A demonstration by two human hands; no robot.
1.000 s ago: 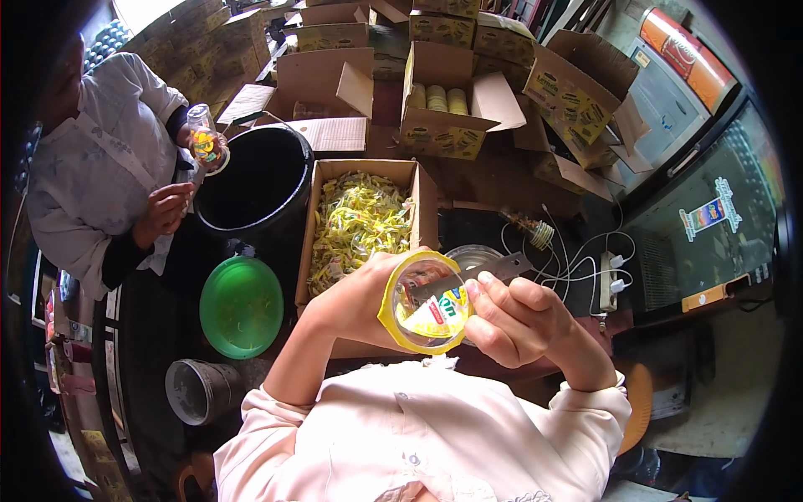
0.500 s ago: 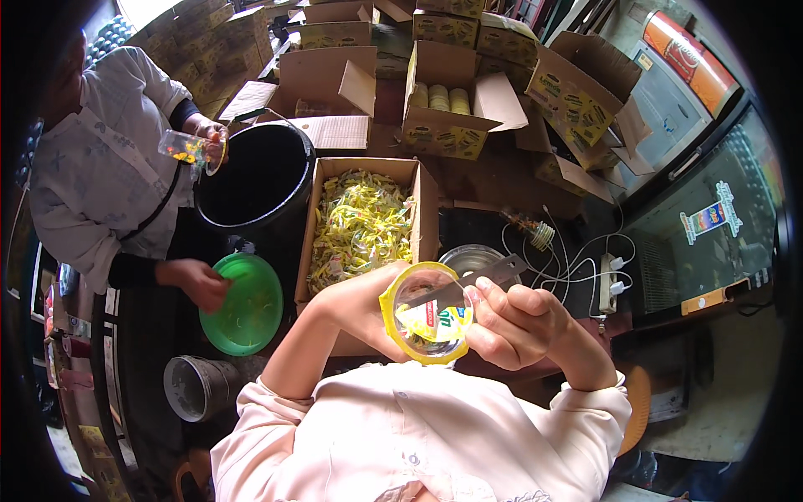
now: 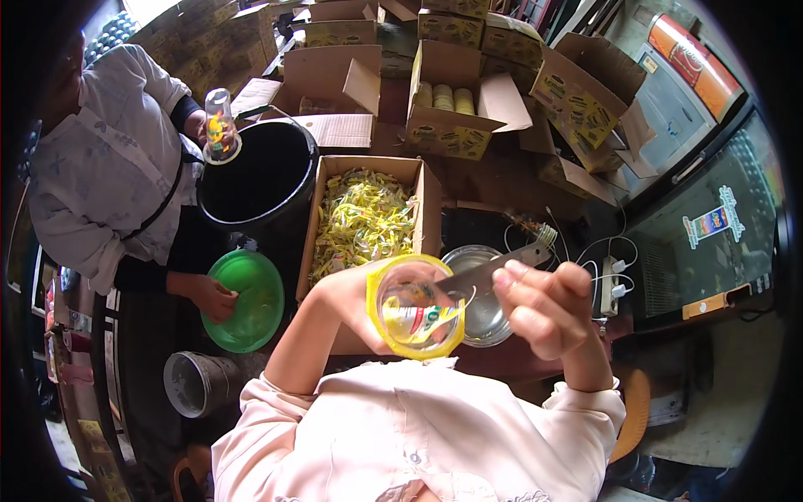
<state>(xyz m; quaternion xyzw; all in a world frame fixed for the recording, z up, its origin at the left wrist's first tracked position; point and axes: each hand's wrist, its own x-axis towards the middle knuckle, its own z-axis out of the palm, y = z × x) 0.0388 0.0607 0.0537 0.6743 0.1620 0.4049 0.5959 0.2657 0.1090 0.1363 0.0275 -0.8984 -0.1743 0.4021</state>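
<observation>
My left hand (image 3: 347, 301) is wrapped round a clear plastic jar (image 3: 374, 293), whose yellow-edged mouth faces up at me. A white, yellow and red label shows through it. In my right hand (image 3: 544, 314) is a flat metal blade (image 3: 481, 274), its near end against the jar's mouth. A thin pale strip (image 3: 470, 301) curls off beside the rim. Behind the jar stands a cardboard box (image 3: 428, 209) filled with yellow and clear plastic scraps (image 3: 360, 213). A round metal bowl (image 3: 489, 322) sits under the blade and my right hand.
At the left a co-worker holds a printed clear jar (image 3: 219, 130) over a black tub (image 3: 311, 180), the other hand at a green basin (image 3: 272, 293). A grey bucket (image 3: 188, 385) lies tipped. Open cartons (image 3: 447, 134) stand behind; white cables (image 3: 598, 243) and a glass-door fridge (image 3: 694, 243) are right.
My right hand and the blade have shifted right, and the jar slightly left. The co-worker's jar has turned upright with its mouth down; the co-worker's other hand has settled in the green basin.
</observation>
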